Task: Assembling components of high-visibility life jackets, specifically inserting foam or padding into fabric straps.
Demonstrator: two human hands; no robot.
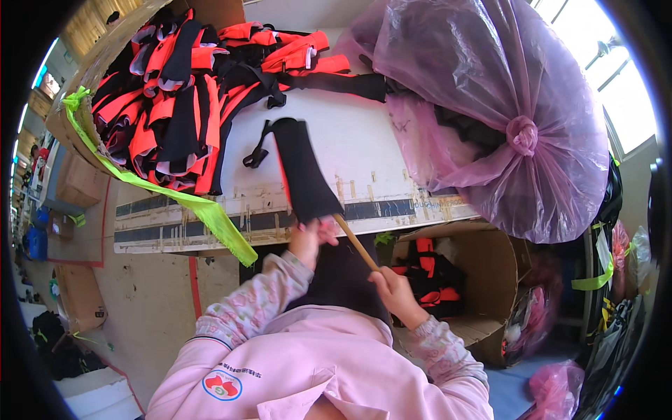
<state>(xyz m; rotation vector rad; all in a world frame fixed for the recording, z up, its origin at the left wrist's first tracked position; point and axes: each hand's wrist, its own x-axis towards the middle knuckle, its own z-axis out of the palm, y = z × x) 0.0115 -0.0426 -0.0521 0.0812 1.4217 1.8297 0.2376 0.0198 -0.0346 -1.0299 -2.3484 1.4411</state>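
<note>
A long black fabric sleeve (304, 168) with an orange-red edge lies over the front of the white table (371, 150), its narrow black strap trailing at the far end. My left hand (309, 240) is closed on the sleeve's near end. A thin wooden stick (358, 245) slants up to that same end; its far tip is hidden, seemingly inside the fabric. Around the stick's lower part, my right hand (396, 291) is wrapped, to the right of my left hand.
A heap of black and orange-red fabric pieces (175, 105) spills from a cardboard box (78, 129) at the far left. A yellow-green strip (199, 206) hangs there. A knotted pink plastic bag (483, 77) bulges at the right; below it, another cardboard box (493, 276) holds similar pieces.
</note>
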